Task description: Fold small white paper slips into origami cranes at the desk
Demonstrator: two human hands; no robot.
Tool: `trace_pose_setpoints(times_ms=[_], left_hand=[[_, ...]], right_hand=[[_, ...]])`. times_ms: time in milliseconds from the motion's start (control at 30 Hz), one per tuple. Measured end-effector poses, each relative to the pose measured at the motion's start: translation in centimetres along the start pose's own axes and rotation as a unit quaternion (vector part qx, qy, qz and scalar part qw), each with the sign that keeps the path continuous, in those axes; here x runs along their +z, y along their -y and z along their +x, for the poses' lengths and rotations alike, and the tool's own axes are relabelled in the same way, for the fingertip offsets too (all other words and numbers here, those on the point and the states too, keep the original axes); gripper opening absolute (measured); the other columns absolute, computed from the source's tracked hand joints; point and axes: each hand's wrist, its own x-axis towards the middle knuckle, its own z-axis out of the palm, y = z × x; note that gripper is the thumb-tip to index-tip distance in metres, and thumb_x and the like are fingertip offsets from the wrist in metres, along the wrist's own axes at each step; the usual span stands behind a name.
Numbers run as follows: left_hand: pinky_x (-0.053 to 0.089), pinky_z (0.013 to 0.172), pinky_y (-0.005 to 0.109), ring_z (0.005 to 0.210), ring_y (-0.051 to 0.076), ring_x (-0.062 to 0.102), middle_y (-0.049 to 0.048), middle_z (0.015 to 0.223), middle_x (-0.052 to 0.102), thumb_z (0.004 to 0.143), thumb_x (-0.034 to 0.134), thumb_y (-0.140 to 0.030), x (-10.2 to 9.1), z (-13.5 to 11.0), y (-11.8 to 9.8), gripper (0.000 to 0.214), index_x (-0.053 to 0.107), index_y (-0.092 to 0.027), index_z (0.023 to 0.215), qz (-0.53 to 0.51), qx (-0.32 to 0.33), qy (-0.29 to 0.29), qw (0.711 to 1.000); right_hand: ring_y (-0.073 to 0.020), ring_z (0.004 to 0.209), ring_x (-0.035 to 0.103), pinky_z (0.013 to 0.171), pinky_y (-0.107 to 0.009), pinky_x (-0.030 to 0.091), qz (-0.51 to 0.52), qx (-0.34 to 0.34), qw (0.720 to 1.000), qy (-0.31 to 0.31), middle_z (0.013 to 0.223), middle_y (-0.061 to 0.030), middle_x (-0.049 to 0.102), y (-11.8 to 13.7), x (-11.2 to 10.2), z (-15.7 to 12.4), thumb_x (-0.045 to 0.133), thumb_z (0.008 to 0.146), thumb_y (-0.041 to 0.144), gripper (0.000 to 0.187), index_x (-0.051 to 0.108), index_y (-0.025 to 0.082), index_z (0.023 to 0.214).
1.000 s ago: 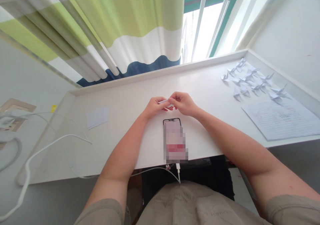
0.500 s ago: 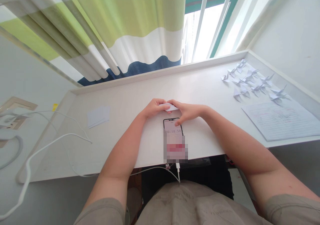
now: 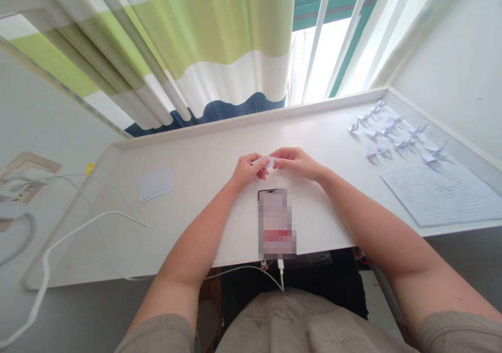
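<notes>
Nearest us, one white charging cable (image 3: 281, 274) plugs into the near end of one black smartphone (image 3: 276, 222), which lies flat on the white desk (image 3: 196, 175). Its screen is blurred, so we can't read anything there.

Just beyond the phone's far edge, two bare hands meet over one small folded piece of white paper (image 3: 265, 160). The left hand (image 3: 246, 170) pinches its left end between thumb and fingertips, and the right hand (image 3: 297, 162) does the same at the right end. Both hands have their fingers closed nearly all the way down on the paper. It sits between the two hands and looks held just clear of the desk.

Well to the phone's left we count one little stack of white paper squares (image 3: 156, 184); how many sheets are in it, we can't tell. Well to the phone's right lies one lined sheet with handwriting (image 3: 439, 196), too small to read. Farther off on that side is a cluster of white paper cranes (image 3: 396, 133). We make it roughly a dozen, though they overlap too much for an exact count.

Farthest beyond the phone hangs one green, white and navy striped curtain (image 3: 219, 44), beside the window (image 3: 325, 44).
</notes>
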Motion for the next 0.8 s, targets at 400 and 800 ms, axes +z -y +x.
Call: trace_pose_setpoints(times_ms=[400,800], left_hand=[[0.055,0.059,0.027,0.061,0.015,0.071,0.0084,0.077,0.078,0.084,0.078,-0.070,-0.3,0.3,0.6,0.056,0.072,-0.014,0.086,0.004,-0.007,0.015,1.000],[0.052,0.069,0.031,0.069,0.017,0.066,0.0039,0.074,0.072,0.102,0.059,-0.047,-1.5,1.0,1.3,0.032,0.072,-0.019,0.093,0.205,0.064,-0.119,0.969]], right_hand=[[-0.0266,0.107,0.071,0.092,-0.047,0.062,-0.166,-0.173,0.966,-0.094,0.118,-0.0078,0.075,-1.3,0.7,0.5,0.081,0.089,0.045,0.036,0.077,0.030,0.121],[-0.0247,0.092,0.068,0.091,-0.046,0.056,-0.251,-0.121,0.957,-0.085,0.100,-0.0072,0.076,-2.5,-0.2,0.9,0.070,0.098,0.038,0.017,0.082,0.026,0.098]])
